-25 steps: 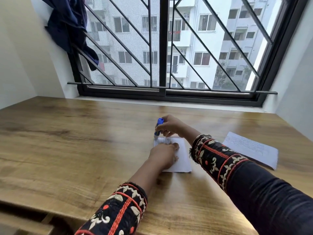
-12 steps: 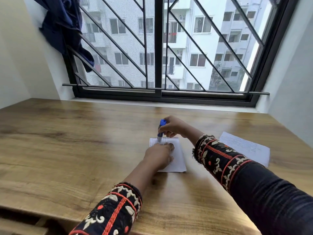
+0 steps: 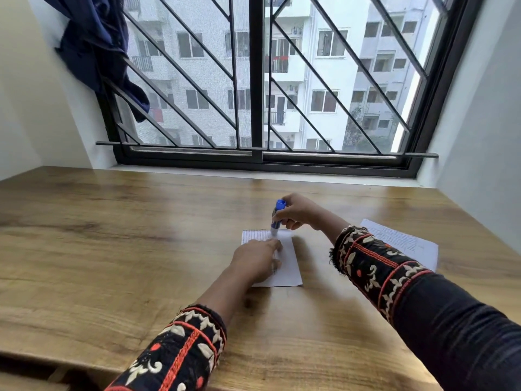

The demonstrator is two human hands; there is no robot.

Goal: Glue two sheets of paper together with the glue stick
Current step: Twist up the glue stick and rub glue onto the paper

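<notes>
The right hand [image 3: 298, 211] grips the glue stick [image 3: 277, 217] nearly upright, tip on the far edge of the sheet [image 3: 287, 266]; the left hand [image 3: 258, 262] presses that sheet flat on the table [image 3: 112, 249]; the second sheet [image 3: 406, 244] lies to the right, nearer the right hand.

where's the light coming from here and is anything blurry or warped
Head view: daylight enters through the window, so soft arm shadows fall toward the camera on the table; its far part carries a pale sheen. Same view: the wide lens tilts the window's sides outward, and print on the sheet beneath the left hand and glue stick is too soft to read.
</notes>
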